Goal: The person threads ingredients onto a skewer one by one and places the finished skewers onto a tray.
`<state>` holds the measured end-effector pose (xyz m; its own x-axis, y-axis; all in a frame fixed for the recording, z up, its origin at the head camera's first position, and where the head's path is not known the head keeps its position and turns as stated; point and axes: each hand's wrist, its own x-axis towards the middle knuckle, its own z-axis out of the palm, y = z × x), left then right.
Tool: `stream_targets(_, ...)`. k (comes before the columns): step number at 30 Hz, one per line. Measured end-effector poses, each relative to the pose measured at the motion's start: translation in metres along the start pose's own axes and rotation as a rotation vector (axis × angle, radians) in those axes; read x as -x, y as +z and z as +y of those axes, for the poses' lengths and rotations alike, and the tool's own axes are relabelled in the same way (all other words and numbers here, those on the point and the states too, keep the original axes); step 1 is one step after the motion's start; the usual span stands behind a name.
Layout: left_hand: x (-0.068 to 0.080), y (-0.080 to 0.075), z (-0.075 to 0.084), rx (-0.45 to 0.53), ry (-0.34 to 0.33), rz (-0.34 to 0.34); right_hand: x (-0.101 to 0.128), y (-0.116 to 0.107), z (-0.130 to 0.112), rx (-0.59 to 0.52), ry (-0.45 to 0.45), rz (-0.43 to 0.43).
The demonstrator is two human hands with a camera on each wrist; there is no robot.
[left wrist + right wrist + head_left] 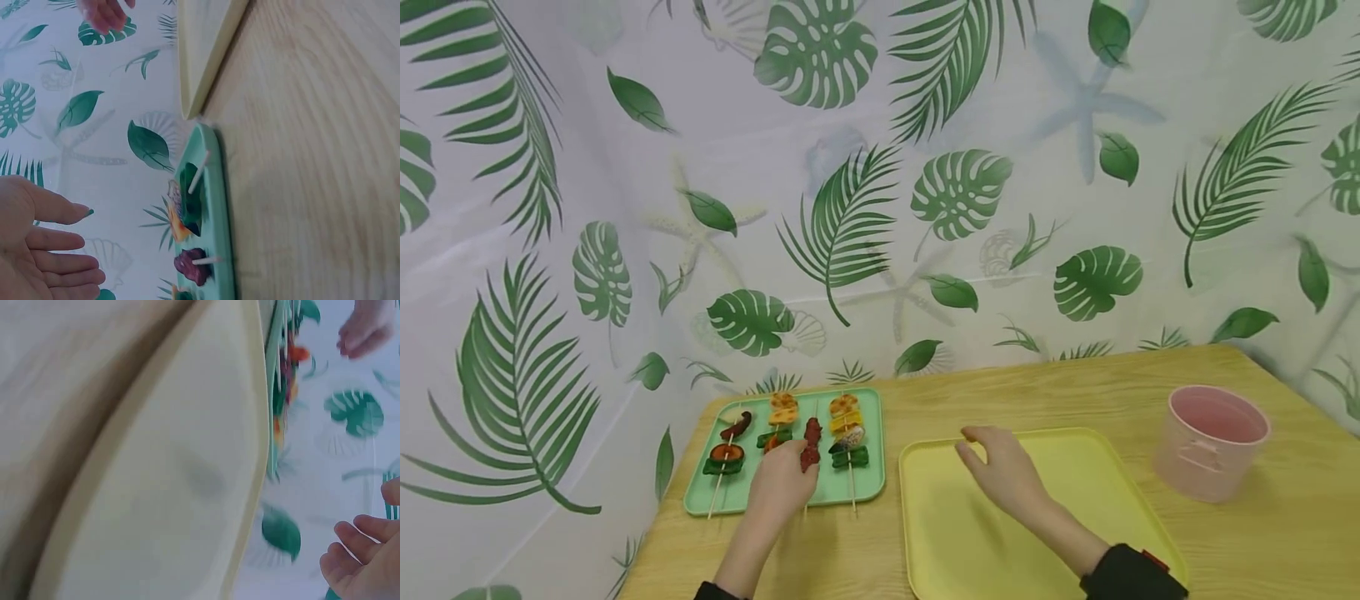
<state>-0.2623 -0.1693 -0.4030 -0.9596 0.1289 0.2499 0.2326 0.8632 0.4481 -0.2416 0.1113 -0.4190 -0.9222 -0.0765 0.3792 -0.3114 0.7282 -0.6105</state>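
Note:
My left hand (780,482) is over the front of a green tray (872,479), overlapping a skewer of dark red meat (812,433) in the head view. In the left wrist view its fingers (65,257) are parted from the thumb and hold nothing, apart from the meat skewer (192,265). My right hand (1007,473) hovers above a yellow tray (1037,542) and casts a shadow on it. The right wrist view shows its fingers (353,544) loosely bent, with nothing in them. Beside the meat lies a skewer with green, yellow and orange pieces (847,425).
Another skewer (726,454) lies at the green tray's left side, and one more (783,410) is partly behind my left hand. A pink bucket (1213,442) stands right of the yellow tray on the wooden table (985,396). Leaf-patterned sheeting (880,208) hangs behind.

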Motion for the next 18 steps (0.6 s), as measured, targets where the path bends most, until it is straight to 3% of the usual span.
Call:
stream_targets(9,-0.010,-0.006,-0.006,0.018,0.038,0.058,-0.007,-0.068,0.044,0.201,-0.014,0.085)
stream_targets(15,-0.019,-0.012,-0.014,-0.002,0.040,0.077,-0.012,-0.093,0.060,0.363,-0.102,0.131)
stream_targets(18,-0.021,-0.017,-0.016,-0.021,0.018,0.063,-0.010,-0.103,0.064,0.425,-0.107,0.099)
